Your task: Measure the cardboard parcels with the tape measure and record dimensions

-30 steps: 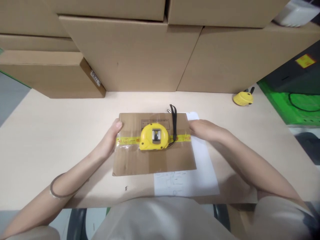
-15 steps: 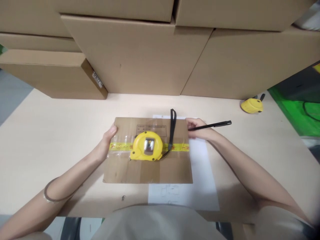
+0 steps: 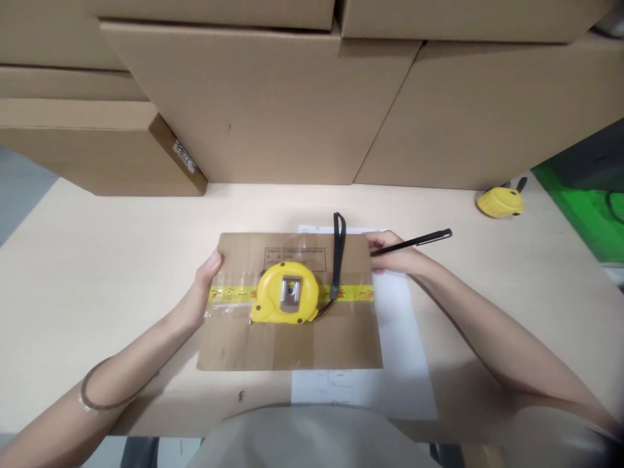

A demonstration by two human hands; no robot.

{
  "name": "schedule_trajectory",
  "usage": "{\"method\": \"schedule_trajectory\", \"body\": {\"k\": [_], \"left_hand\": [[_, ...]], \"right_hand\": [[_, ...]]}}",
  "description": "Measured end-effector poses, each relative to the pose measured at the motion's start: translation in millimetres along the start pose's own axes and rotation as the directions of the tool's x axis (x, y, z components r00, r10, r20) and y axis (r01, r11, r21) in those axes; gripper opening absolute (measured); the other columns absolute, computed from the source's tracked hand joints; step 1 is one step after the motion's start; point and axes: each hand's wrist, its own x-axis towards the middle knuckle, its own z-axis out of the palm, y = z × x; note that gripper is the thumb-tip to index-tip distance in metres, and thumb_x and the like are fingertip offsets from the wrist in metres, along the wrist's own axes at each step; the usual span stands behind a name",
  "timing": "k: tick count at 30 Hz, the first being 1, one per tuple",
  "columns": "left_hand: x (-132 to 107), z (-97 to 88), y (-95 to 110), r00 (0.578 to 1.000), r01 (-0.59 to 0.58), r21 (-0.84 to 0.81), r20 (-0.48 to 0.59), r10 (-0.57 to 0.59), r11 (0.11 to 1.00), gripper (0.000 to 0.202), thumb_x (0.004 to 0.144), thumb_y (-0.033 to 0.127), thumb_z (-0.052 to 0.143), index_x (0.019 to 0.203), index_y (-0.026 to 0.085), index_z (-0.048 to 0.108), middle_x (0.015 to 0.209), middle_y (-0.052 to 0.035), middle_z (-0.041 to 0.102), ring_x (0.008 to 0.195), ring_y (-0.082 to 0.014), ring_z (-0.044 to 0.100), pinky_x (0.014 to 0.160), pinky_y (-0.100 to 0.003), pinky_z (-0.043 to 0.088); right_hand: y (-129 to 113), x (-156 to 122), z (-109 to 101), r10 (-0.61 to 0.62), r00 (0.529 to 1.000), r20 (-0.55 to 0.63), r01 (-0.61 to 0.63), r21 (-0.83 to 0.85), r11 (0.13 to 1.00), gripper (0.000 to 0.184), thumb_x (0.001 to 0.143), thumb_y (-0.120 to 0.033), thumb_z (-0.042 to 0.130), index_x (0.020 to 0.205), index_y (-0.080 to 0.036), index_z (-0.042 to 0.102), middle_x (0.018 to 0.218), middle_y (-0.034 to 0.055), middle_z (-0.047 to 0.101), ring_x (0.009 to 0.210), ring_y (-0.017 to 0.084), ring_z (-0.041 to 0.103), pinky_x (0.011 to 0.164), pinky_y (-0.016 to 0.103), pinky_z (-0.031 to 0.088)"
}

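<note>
A taped cardboard box [image 3: 234, 344] is held between my two hands over the table. My left hand [image 3: 207, 279] grips its left side, thumb at the edge, the other fingers hidden. On the right side my right hand [image 3: 390, 250] grips the box too, with a black pen [image 3: 414, 242] kept in the same hand and pointing right. A yellow tape measure [image 3: 270, 296] lies flat on top of the box, over a strip of yellow printed tape. Its black wrist strap [image 3: 339, 253] reaches toward the box's far edge. Partly under the box is a white sheet of paper [image 3: 404, 351] with faint drawings.
Large cardboard boxes [image 3: 273, 110] are stacked along the table's far side. A smaller carton [image 3: 97, 159] with a label stands at the far left. A second yellow tape measure [image 3: 500, 202] rests at the far right of the table [image 3: 526, 286].
The box, with the tape measure on it, looks slightly larger and a little lower in view. The camera view has shifted slightly. Both hands keep their hold.
</note>
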Motion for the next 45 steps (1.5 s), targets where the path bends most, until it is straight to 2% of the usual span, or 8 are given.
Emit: {"method": "schedule_trajectory", "body": {"k": [16, 21, 24, 29, 33, 36, 40, 45], "left_hand": [[-3, 7.1, 6, 0.996, -0.064, 0.088, -0.055, 0.069, 0.994, 0.066, 0.07, 0.062, 0.079, 0.115, 0.015, 0.071, 0.086, -0.0076, 0.082, 0.101, -0.0335, 0.077, 0.087, -0.037, 0.065], [9, -7.5, 9, 0.991, 0.017, 0.085, -0.136, -0.005, 0.996, 0.054, 0.053, 0.061, 0.086, 0.083, 0.018, 0.071, 0.066, -0.0048, 0.078, 0.078, -0.0328, 0.079, 0.073, -0.039, 0.068], [10, -12.5, 11, 0.97, 0.004, 0.084, -0.244, 0.017, 0.996, 0.039, 0.058, 0.053, 0.084, 0.072, 0.02, 0.067, 0.051, -0.0003, 0.071, 0.067, -0.0295, 0.078, 0.065, -0.036, 0.067], [-3, -6.6, 14, 0.94, 0.017, 0.15, -0.339, 0.035, 0.988, 0.032, 0.075, 0.05, 0.075, 0.082, 0.019, 0.07, 0.057, -0.0016, 0.074, 0.079, -0.03, 0.079, 0.067, -0.033, 0.067], [-1, -7.3, 12, 0.953, -0.034, 0.142, -0.294, 0.075, 0.989, 0.035, 0.077, 0.049, 0.074, 0.095, 0.019, 0.069, 0.072, -0.0016, 0.079, 0.085, -0.0277, 0.08, 0.07, -0.03, 0.067], [10, -17.2, 9, 0.982, -0.029, 0.083, -0.185, 0.044, 0.996, 0.046, 0.07, 0.05, 0.078, 0.101, 0.019, 0.069, 0.081, -0.0033, 0.081, 0.09, -0.0296, 0.079, 0.072, -0.03, 0.067], [20, -33.6, 5, 0.988, 0.132, 0.01, -0.077, -0.131, 0.991, 0.045, 0.066, 0.054, 0.077, 0.087, 0.015, 0.071, 0.07, -0.0102, 0.079, 0.093, -0.0368, 0.079, 0.077, -0.037, 0.068], [24, -39.7, 2, 0.982, 0.152, -0.028, -0.109, -0.154, 0.988, 0.041, 0.064, 0.054, 0.077, 0.08, 0.017, 0.07, 0.071, -0.01, 0.08, 0.097, -0.0372, 0.078, 0.085, -0.039, 0.066]], "right_hand": [[-1, 0, 1, -0.007, 1.0, 0.019, 0.007, -0.004, 1.0, 0.018, 0.063, -0.022, 0.068, 0.069, -0.018, 0.052, 0.057, -0.0037, 0.058, 0.045, 0.01, 0.055, 0.042, 0.021, 0.043], [-1, -1, 0, -0.028, 1.0, -0.001, 0.028, -0.015, 1.0, 0.017, 0.063, -0.019, 0.066, 0.065, -0.019, 0.049, 0.052, -0.0058, 0.054, 0.041, 0.008, 0.051, 0.04, 0.02, 0.04], [0, -1, -1, -0.043, 0.999, -0.003, 0.043, -0.016, 0.999, 0.016, 0.063, -0.016, 0.065, 0.063, -0.018, 0.05, 0.051, -0.006, 0.054, 0.041, 0.007, 0.05, 0.04, 0.018, 0.038], [4, 0, -3, -0.056, 0.998, -0.013, 0.056, 0.0, 0.998, 0.017, 0.066, -0.021, 0.069, 0.067, -0.018, 0.053, 0.051, -0.0053, 0.056, 0.042, 0.008, 0.052, 0.041, 0.019, 0.041], [3, 0, -2, -0.041, 0.999, -0.027, 0.041, 0.001, 0.999, 0.021, 0.066, -0.021, 0.071, 0.065, -0.018, 0.05, 0.051, -0.0048, 0.057, 0.041, 0.007, 0.051, 0.04, 0.019, 0.041], [-1, -2, -1, -0.034, 0.999, -0.032, 0.034, -0.001, 0.999, 0.022, 0.066, -0.022, 0.072, 0.065, -0.018, 0.051, 0.051, -0.0045, 0.057, 0.041, 0.007, 0.052, 0.04, 0.019, 0.042], [-2, -1, -1, -0.023, 0.999, -0.031, 0.022, -0.008, 1.0, 0.025, 0.066, -0.026, 0.074, 0.065, -0.018, 0.05, 0.05, -0.0037, 0.057, 0.041, 0.008, 0.052, 0.04, 0.02, 0.043], [-1, 0, -2, -0.028, 0.999, -0.031, 0.027, -0.022, 0.999, 0.025, 0.067, -0.028, 0.074, 0.067, -0.019, 0.05, 0.051, -0.0036, 0.058, 0.042, 0.008, 0.054, 0.041, 0.02, 0.044]]}}
